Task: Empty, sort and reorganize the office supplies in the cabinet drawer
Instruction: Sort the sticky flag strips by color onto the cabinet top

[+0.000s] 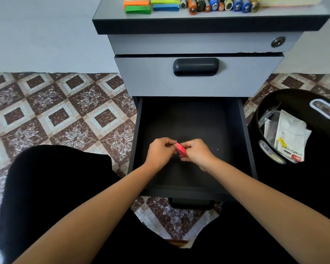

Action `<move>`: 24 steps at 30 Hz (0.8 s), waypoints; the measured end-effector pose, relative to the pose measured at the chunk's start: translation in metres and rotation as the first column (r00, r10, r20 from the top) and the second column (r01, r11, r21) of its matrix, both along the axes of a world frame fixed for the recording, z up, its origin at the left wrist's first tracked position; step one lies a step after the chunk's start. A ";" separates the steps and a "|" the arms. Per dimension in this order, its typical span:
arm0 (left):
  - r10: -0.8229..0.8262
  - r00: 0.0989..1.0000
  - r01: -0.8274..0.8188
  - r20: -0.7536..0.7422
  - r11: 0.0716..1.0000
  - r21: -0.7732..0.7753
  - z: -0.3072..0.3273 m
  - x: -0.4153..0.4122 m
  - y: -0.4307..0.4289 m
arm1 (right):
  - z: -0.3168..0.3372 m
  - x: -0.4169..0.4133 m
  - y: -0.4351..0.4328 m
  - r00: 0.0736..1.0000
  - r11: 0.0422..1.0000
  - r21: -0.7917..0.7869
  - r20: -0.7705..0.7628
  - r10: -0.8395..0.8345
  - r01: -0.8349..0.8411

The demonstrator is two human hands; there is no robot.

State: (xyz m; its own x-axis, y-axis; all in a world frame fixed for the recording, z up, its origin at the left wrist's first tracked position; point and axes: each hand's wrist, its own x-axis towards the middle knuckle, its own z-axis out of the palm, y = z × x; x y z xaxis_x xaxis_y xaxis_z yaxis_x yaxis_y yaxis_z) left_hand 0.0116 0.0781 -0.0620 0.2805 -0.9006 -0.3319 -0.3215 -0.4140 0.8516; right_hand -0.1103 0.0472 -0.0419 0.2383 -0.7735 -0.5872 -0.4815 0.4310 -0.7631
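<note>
The bottom cabinet drawer point(234, 141) is pulled out, its dark inside bare apart from a tiny speck. Over its middle, my left hand point(161, 152) and my right hand point(197, 153) both pinch a small pink sticky-note pad point(181, 149), one at each end. On the cabinet top point(208, 15) lie orange, green, yellow-green and blue note pads point(151, 6) and a row of batteries point(219, 4).
A black bin point(286, 100) stands to the right of the drawer, holding a stapler-set packet point(290, 141) and clear wrappers. The middle drawer point(196, 73) with its dark handle is closed. Patterned floor tiles lie to the left. My black-clothed knees flank the drawer front.
</note>
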 end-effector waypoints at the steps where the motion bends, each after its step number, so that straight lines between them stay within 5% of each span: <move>1: -0.005 1.000 0.005 -0.008 1.000 0.003 0.001 0.000 0.000 | 0.000 0.000 0.000 1.000 1.000 -0.013 -0.011 0.007 -0.007; 9: -0.044 0.999 0.044 0.015 0.999 0.028 0.006 -0.001 0.001 | 0.000 -0.001 -0.003 0.998 0.998 -0.059 -0.061 -0.034 0.031; 15: 0.109 0.973 -0.093 -0.203 0.992 0.087 0.013 0.003 -0.002 | 0.010 -0.007 -0.007 0.997 0.992 -0.103 -0.030 0.069 -0.071; 20: 0.145 0.943 -0.120 -0.298 0.987 0.103 0.021 0.008 -0.002 | 0.011 -0.015 -0.004 0.795 0.685 -0.427 -0.455 0.402 -0.591; 24: 0.129 0.938 -0.098 -0.322 0.989 0.112 0.021 0.010 -0.001 | 0.008 -0.017 -0.002 0.737 0.593 -0.470 -0.572 0.360 -0.654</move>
